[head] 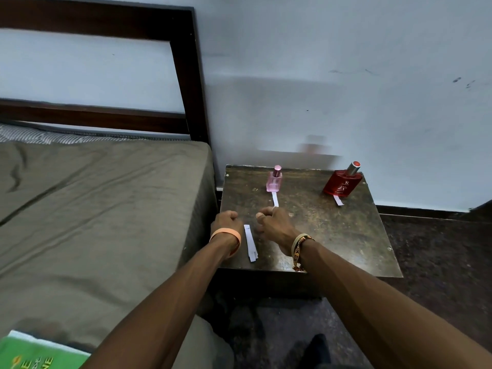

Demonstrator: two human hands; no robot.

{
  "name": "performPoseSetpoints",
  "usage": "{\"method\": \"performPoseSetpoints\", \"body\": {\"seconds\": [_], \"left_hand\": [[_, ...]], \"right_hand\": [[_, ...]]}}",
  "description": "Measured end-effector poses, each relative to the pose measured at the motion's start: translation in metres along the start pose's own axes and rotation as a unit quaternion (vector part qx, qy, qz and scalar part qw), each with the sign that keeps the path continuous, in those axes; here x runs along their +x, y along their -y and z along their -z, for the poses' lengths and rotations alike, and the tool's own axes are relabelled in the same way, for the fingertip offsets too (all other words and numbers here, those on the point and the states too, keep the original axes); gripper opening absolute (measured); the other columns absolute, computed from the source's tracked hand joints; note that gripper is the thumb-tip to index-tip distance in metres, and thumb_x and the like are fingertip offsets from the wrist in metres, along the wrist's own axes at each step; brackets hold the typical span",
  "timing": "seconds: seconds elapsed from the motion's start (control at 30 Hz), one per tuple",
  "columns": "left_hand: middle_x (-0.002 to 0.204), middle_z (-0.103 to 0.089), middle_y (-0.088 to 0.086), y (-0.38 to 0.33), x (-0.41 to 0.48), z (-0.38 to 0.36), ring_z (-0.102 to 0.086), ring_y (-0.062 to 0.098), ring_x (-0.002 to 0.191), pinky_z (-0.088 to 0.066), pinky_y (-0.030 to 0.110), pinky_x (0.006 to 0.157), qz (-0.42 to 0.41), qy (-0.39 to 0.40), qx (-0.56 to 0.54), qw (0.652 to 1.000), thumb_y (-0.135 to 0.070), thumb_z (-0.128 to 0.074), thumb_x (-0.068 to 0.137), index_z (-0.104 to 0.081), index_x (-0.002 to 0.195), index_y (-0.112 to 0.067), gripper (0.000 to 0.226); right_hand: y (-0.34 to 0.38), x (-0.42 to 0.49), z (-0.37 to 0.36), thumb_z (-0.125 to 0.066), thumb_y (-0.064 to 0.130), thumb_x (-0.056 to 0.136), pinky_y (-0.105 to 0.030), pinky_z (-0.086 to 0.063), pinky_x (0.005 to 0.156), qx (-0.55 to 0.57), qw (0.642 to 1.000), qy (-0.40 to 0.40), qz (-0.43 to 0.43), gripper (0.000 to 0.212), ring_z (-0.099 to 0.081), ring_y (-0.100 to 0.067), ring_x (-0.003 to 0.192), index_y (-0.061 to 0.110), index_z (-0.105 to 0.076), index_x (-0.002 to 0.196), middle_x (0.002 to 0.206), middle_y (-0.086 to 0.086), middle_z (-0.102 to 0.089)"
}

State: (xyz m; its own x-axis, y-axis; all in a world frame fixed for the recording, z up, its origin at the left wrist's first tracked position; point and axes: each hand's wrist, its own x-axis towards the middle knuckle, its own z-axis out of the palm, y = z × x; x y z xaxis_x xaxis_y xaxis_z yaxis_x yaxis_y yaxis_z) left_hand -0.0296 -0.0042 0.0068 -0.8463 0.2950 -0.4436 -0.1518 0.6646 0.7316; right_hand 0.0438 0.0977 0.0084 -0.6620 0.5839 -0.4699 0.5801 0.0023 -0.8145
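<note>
At 9 o'clock of tabletop (pixel 346 235): bed (pixel 101 209). At 8 o'clock, on tabletop edge: left grip (pixel 225 221), fingers curled under, nothing seen held. Between both grips, just beside each: stack of paper strips (pixel 250 242), lying flat. At 3 o'clock of stack: right grip (pixel 274 223), fingers curled, knuckles at near end of white strip (pixel 275 198); pinching or not, cannot tell. At 12 o'clock of right grip: pink bottle (pixel 274 179), upright, base touching strip's far end. At 2 o'clock: red bottle (pixel 342 183), second strip (pixel 338 201) at base.
</note>
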Motion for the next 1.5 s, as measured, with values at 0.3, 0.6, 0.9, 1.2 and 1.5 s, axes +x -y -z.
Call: {"method": "performPoseSetpoints", "body": {"seconds": [0.3, 0.6, 0.9, 1.2, 1.5], "left_hand": [[0.121, -0.066, 0.008, 0.018, 0.009, -0.009, -0.060, 0.024, 0.112, -0.045, 0.027, 0.096, 0.036, 0.006, -0.010, 0.999, -0.012, -0.056, 0.087, -0.064, 0.120, -0.012, 0.034], [0.093, -0.073, 0.010, 0.049, 0.043, -0.033, -0.070, 0.026, 0.087, -0.058, 0.040, 0.084, 0.090, 0.054, -0.103, 0.989, -0.015, -0.064, 0.071, -0.071, 0.086, -0.020, 0.017], [0.096, -0.070, 0.019, 0.028, 0.015, -0.017, -0.070, 0.031, 0.086, -0.058, 0.043, 0.083, 0.102, 0.072, -0.182, 0.975, -0.009, -0.079, 0.072, -0.065, 0.097, -0.008, 0.028], [0.088, -0.070, 0.014, 0.008, 0.006, -0.007, -0.068, 0.026, 0.080, -0.059, 0.036, 0.074, 0.089, 0.067, -0.180, 0.977, -0.002, -0.072, 0.079, -0.066, 0.079, -0.016, 0.015], [0.094, -0.069, 0.020, -0.016, -0.018, 0.000, -0.068, 0.032, 0.081, -0.059, 0.041, 0.074, 0.073, 0.087, -0.241, 0.964, 0.008, -0.071, 0.075, -0.065, 0.084, -0.010, 0.022]], "right_hand": [[-0.021, 0.012, -0.015, -0.052, 0.016, 0.089, -0.051, -0.056, 0.087, -0.012, 0.999, 0.017, -0.029, 0.017, -0.068, -0.030, 0.088, 0.017, -0.063, 0.076, 0.092, -0.011, -0.071], [-0.024, 0.012, -0.024, -0.052, 0.003, 0.091, -0.048, -0.057, 0.088, 0.018, 0.998, 0.021, -0.054, 0.018, -0.069, -0.031, 0.095, 0.005, -0.069, 0.095, 0.097, -0.019, -0.073], [-0.025, 0.007, -0.020, -0.053, 0.000, 0.094, -0.046, -0.056, 0.091, 0.104, 0.992, 0.024, -0.066, 0.013, -0.067, -0.031, 0.101, 0.004, -0.064, 0.099, 0.106, -0.021, -0.068], [-0.016, 0.000, -0.009, -0.060, 0.007, 0.092, -0.043, -0.059, 0.085, 0.080, 0.996, 0.008, -0.043, 0.019, -0.069, -0.030, 0.098, 0.005, -0.068, 0.109, 0.104, -0.016, -0.071], [0.003, -0.031, 0.014, -0.073, 0.001, 0.082, -0.032, -0.060, 0.069, 0.087, 0.996, -0.015, -0.024, 0.011, -0.073, -0.027, 0.085, 0.004, -0.074, 0.093, 0.092, -0.015, -0.075]]}}
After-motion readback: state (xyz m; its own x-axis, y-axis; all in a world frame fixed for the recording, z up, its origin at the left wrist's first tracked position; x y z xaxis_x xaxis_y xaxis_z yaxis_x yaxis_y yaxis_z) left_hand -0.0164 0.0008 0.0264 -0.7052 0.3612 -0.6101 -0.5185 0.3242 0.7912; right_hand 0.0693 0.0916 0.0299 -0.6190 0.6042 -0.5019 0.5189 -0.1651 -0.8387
